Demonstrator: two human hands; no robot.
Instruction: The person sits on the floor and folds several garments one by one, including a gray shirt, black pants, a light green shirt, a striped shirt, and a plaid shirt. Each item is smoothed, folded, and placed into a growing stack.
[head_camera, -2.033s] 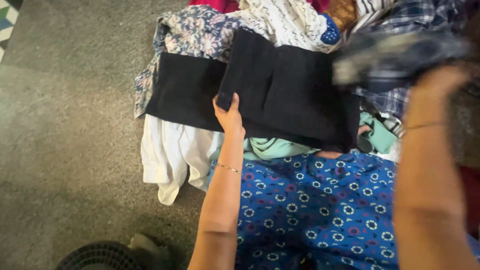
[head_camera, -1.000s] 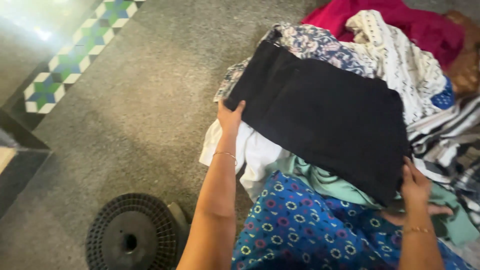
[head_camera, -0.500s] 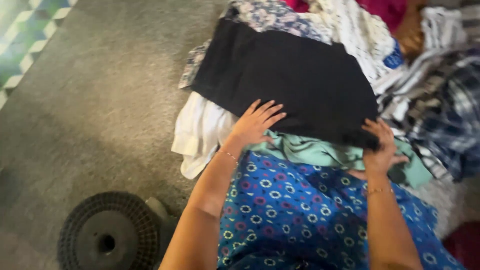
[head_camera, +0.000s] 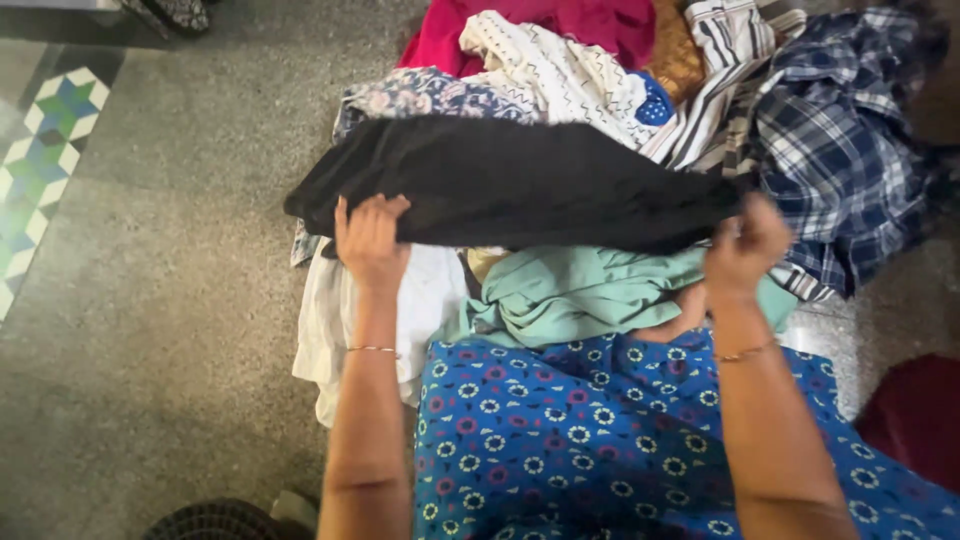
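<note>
Across the middle of the frame, the folded black garment (head_camera: 520, 185) hangs lifted over the clothes pile (head_camera: 700, 80), its ends pinched by the left hand (head_camera: 370, 240) and right hand (head_camera: 745, 250). Slack cloth could sag and unfold if either pinch loosens.

A folded garment (head_camera: 520, 185) is held across the front of a clothes pile, gripped at its left end by the left hand (head_camera: 370, 235) and at its right end by the right hand (head_camera: 745, 248). Behind it, a zigzag-patterned cloth (head_camera: 560, 75) is heaped, with a checked shirt (head_camera: 840, 140) to the right. Below it, a plain cloth (head_camera: 580, 290) is spread over the lap, and a pale garment (head_camera: 330, 320) lies on the floor (head_camera: 160, 300) to the left.
</note>
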